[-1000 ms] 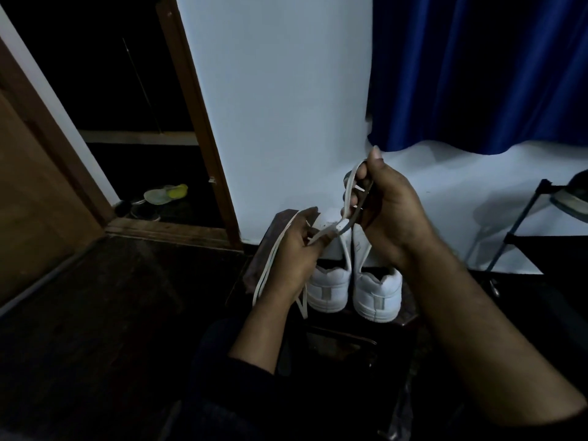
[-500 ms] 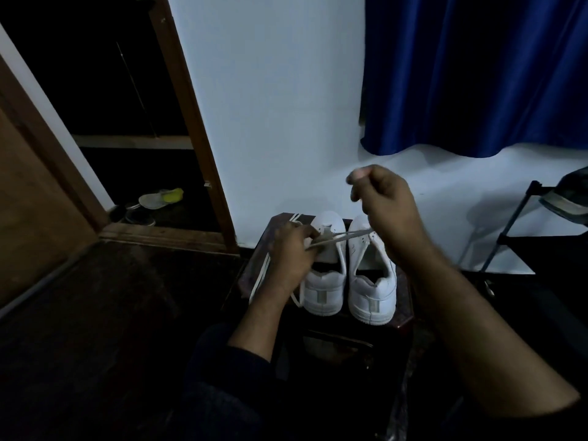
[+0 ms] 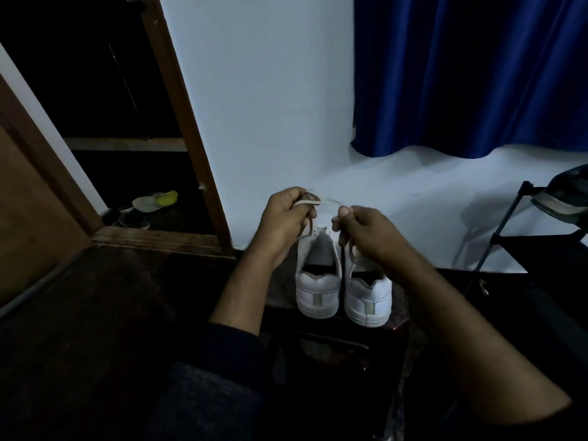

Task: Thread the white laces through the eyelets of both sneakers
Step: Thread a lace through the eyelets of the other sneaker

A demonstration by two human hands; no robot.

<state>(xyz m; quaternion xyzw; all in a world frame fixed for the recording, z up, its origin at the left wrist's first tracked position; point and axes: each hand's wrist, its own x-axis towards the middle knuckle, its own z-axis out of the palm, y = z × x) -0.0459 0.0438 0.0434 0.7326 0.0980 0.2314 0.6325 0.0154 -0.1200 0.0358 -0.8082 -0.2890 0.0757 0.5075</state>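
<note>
Two white sneakers stand side by side, heels toward me, on a small dark stool [image 3: 399, 316]: the left sneaker [image 3: 318, 281] and the right sneaker [image 3: 369, 297]. My left hand [image 3: 286, 218] is raised above the left sneaker's front and grips a white lace [image 3: 307, 202], which loops out of the fist and runs down toward the eyelets. My right hand [image 3: 366, 230] is curled over the front of the right sneaker and pinches the lace's other part; the lace there is mostly hidden by my fingers. The toes of both sneakers are hidden behind my hands.
A white wall is just behind the stool, with a blue curtain [image 3: 471, 74] at the upper right. A wooden door frame [image 3: 187, 122] and dark doorway with slippers [image 3: 156, 202] lie left. A black metal rack [image 3: 521, 230] stands at the right. My knee [image 3: 206, 402] is below.
Both hands moved forward over the sneakers' fronts. My left hand rose and my right hand dropped, so they now sit close together with a short stretch of lace between them. The hanging lace loop at left is gone.
</note>
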